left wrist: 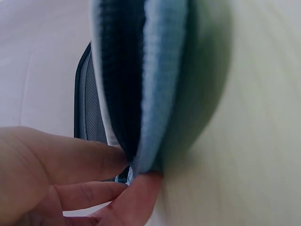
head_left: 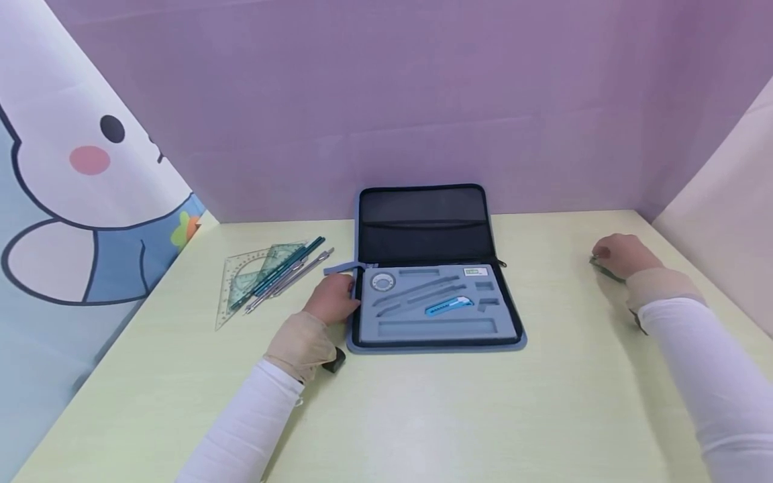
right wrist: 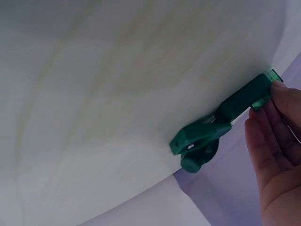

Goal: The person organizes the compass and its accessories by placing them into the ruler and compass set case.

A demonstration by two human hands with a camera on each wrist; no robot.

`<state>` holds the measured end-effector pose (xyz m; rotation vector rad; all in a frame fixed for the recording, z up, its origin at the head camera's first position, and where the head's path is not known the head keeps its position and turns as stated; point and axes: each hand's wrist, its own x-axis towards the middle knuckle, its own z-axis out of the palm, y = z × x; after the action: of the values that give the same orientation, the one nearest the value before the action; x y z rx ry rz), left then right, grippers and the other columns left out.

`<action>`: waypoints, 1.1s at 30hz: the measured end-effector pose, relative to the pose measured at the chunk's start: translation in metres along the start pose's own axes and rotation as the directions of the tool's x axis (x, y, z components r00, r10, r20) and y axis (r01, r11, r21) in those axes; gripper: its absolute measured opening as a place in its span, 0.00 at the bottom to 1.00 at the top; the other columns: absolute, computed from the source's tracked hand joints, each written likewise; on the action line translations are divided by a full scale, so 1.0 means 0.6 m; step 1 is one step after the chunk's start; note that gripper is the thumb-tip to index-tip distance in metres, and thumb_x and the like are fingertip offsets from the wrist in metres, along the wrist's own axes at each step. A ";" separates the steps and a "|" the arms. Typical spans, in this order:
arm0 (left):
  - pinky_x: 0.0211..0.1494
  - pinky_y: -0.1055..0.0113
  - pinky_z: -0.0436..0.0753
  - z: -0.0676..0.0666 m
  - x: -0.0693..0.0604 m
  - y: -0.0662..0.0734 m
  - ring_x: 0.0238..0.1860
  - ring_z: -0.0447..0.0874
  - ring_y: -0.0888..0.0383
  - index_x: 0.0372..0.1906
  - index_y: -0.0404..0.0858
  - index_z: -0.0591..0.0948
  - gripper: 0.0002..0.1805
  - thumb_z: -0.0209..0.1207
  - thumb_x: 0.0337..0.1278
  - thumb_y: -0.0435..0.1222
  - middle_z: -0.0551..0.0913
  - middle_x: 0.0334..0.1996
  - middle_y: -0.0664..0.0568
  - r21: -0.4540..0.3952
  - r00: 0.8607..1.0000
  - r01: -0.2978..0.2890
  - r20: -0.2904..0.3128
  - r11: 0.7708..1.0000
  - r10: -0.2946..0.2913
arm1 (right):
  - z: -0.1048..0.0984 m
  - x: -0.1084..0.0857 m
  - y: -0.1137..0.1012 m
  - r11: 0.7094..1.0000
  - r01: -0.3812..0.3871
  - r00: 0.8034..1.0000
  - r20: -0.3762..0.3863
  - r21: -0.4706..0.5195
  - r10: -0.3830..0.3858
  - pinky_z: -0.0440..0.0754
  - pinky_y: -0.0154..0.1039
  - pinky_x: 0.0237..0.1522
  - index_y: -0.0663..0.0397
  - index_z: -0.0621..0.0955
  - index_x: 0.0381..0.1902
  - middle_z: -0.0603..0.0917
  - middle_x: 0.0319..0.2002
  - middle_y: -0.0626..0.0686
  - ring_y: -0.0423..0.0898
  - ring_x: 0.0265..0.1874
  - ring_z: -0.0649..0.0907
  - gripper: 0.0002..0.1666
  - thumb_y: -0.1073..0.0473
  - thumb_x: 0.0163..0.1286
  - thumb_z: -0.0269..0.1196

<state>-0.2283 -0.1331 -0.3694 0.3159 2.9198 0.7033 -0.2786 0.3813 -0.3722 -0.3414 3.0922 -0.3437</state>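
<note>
At the middle of the table lies an open zip case (head_left: 443,349), its dark lid raised at the back and a grey foam insert (head_left: 398,329) in front. My left hand (head_left: 331,300) pinches the case's left edge; in the left wrist view thumb and fingertips meet at the blue zip rim (left wrist: 162,80). Far to the right, my right hand (head_left: 625,257) pinches one end of a dark green plastic piece (right wrist: 240,103) with a jointed, rounded far end. A light blue utility knife (head_left: 449,306), a white round dial (head_left: 382,282) and a small white eraser (head_left: 475,272) sit in the foam.
Left of the case lie clear set squares (head_left: 226,295), dark green pencils (head_left: 284,272) and silver compasses (head_left: 304,272) in an overlapping pile. Several slots in the foam hold nothing. A purple curtain (head_left: 423,100) hangs behind the table.
</note>
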 end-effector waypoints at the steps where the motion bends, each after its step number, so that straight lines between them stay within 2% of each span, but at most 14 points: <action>1: 0.33 0.63 0.77 0.000 0.001 -0.001 0.19 0.77 0.55 0.29 0.31 0.78 0.03 0.59 0.51 0.29 0.79 0.20 0.48 0.001 1.000 -0.004 -0.003 1.000 0.004 | -0.001 0.001 -0.004 1.000 0.003 1.000 0.001 -0.002 -0.003 0.72 0.63 0.49 0.75 0.78 0.41 0.80 0.42 0.73 0.71 0.44 0.77 0.12 0.72 0.59 0.56; 6: 0.32 0.63 0.77 0.001 0.000 0.000 0.19 0.77 0.56 0.30 0.31 0.79 0.04 0.60 0.51 0.29 0.79 0.21 0.47 0.003 1.000 0.004 -0.001 1.000 -0.004 | 0.001 0.004 -0.024 0.999 0.032 0.999 0.006 0.009 -0.032 0.72 0.62 0.49 0.75 0.77 0.42 0.80 0.42 0.73 0.71 0.45 0.77 0.12 0.73 0.60 0.56; 12: 0.31 0.64 0.77 0.002 0.001 -0.002 0.18 0.77 0.57 0.31 0.30 0.79 0.04 0.59 0.52 0.29 0.79 0.21 0.47 -0.005 1.000 0.010 0.000 1.000 -0.010 | 0.008 0.016 -0.062 0.988 0.146 0.989 -0.020 0.046 -0.145 0.74 0.60 0.48 0.75 0.79 0.40 0.82 0.39 0.70 0.68 0.42 0.79 0.10 0.74 0.59 0.58; 17: 0.30 0.64 0.77 0.001 0.002 -0.002 0.19 0.77 0.56 0.32 0.30 0.79 0.04 0.59 0.52 0.29 0.79 0.22 0.47 -0.001 1.000 0.010 0.004 1.000 -0.010 | 0.009 0.020 -0.108 0.972 0.224 0.975 -0.024 0.070 -0.223 0.76 0.57 0.47 0.74 0.80 0.40 0.83 0.38 0.68 0.65 0.41 0.81 0.11 0.76 0.58 0.59; 21: 0.34 0.62 0.77 0.001 0.002 -0.001 0.22 0.77 0.55 0.33 0.30 0.80 0.05 0.60 0.52 0.30 0.80 0.23 0.46 0.022 1.000 0.012 0.001 1.000 -0.012 | 0.010 0.022 -0.143 0.958 0.269 0.963 -0.048 0.095 -0.266 0.78 0.55 0.46 0.74 0.80 0.39 0.83 0.38 0.67 0.63 0.41 0.82 0.11 0.77 0.57 0.59; 24: 0.35 0.62 0.77 0.000 0.002 -0.001 0.23 0.77 0.54 0.33 0.30 0.80 0.06 0.60 0.52 0.30 0.80 0.24 0.46 0.025 1.000 0.014 0.002 1.000 -0.014 | 0.012 0.023 -0.162 0.944 0.310 0.950 -0.067 0.114 -0.304 0.79 0.53 0.44 0.73 0.80 0.39 0.84 0.37 0.65 0.61 0.39 0.82 0.11 0.78 0.56 0.60; 30: 0.34 0.62 0.77 0.000 0.002 0.001 0.23 0.77 0.55 0.32 0.30 0.79 0.05 0.60 0.52 0.30 0.79 0.22 0.47 0.026 1.000 0.009 0.008 1.000 -0.009 | 0.016 0.025 -0.188 0.905 0.409 0.911 -0.106 0.117 -0.398 0.81 0.49 0.39 0.71 0.82 0.36 0.84 0.34 0.62 0.57 0.35 0.83 0.10 0.78 0.54 0.63; 33: 0.34 0.62 0.77 0.000 0.003 0.002 0.23 0.77 0.54 0.32 0.30 0.79 0.05 0.60 0.52 0.30 0.79 0.22 0.47 0.026 1.000 0.010 0.009 1.000 -0.010 | 0.016 0.025 -0.201 0.902 0.415 0.909 -0.097 0.123 -0.405 0.82 0.48 0.38 0.70 0.82 0.37 0.85 0.35 0.61 0.56 0.35 0.83 0.10 0.78 0.55 0.63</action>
<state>-0.2297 -0.1317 -0.3693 0.3059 2.9219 0.6618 -0.2672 0.2608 -0.3552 -1.0017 3.0131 -0.5877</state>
